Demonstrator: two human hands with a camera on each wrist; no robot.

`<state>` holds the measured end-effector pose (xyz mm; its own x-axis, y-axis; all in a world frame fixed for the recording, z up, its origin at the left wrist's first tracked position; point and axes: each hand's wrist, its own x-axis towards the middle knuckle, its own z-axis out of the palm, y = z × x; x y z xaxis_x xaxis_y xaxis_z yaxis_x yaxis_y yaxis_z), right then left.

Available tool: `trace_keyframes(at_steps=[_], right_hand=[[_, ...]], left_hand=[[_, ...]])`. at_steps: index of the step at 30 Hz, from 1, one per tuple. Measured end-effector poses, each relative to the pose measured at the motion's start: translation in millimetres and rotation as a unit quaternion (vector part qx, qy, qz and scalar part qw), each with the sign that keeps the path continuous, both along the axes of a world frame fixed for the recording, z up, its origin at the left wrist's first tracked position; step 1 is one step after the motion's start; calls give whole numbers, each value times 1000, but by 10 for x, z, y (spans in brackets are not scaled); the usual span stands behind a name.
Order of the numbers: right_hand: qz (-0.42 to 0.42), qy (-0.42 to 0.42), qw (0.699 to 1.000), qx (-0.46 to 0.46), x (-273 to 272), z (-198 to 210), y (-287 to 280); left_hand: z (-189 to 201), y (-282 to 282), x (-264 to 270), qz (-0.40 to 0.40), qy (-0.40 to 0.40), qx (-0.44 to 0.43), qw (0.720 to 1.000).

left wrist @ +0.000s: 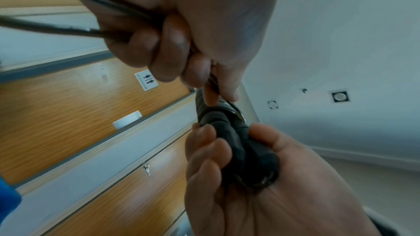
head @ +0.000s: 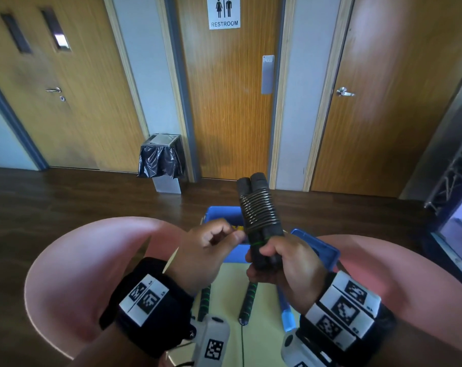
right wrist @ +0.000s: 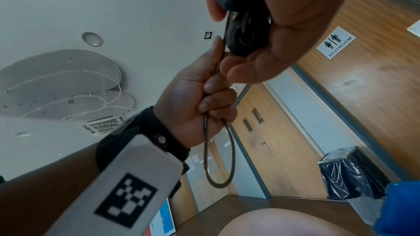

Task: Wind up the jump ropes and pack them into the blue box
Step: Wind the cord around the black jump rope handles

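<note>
Right hand (head: 285, 263) grips the lower end of two black handles (head: 260, 207) held side by side, pointing up and away from the person. Fingers wrap the front, thumb across the near side. A dark cord (head: 259, 207) is wound in tight turns round the middle of the pair, just above the right hand. The tops of both handles stick out bare above the winding.

Left hand (head: 206, 250) sits just to the left of the right hand, fingers curled in, pinching the loose end of the cord close to the handles. In the left wrist view the cord (left wrist: 79, 13) runs through the closed fingers (left wrist: 168, 46) of the left hand (left wrist: 181, 24) as two strands (a doubled length). The right wrist view shows the same strands hanging below the left hand (right wrist: 193, 96) as a closed loop (right wrist: 218, 159).

Blue box (head: 317, 247) stands on the surface beyond and below both hands, partly hidden by them; something yellow shows inside, too small to tell what. Its near rim shows under the right hand.

On the pale yellow surface (head: 224, 274) below the hands lie more jump ropes: two black handles with green rings (head: 247, 300), one under each hand's inner edge, and a blue handle (head: 286, 313) under the right wrist. A thin cord trails from the nearer black handle toward the person.

Wrist bands with black-and-white markers on both arms. Beyond: wooden doors, a restroom sign (head: 223, 12), a bin with a black liner (head: 161, 157) to the far left of the left hand.
</note>
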<state>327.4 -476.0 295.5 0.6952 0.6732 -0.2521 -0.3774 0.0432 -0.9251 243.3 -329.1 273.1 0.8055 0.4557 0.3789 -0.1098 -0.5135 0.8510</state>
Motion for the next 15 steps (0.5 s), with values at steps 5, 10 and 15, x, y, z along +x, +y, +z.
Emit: trace_keyframes(at_steps=[5,10,15], right_hand=[[39,-9,999,22,247,-76,-308],[93,-18,995,25,493,-110,-601],[168,2,985,39,732,-54,-861]], left_hand=[[-127,-279,287,-48,28,-140,989],[-155,-572,517,-108,49,-252,960],[-141,-769,699,-121,56,-273,953]])
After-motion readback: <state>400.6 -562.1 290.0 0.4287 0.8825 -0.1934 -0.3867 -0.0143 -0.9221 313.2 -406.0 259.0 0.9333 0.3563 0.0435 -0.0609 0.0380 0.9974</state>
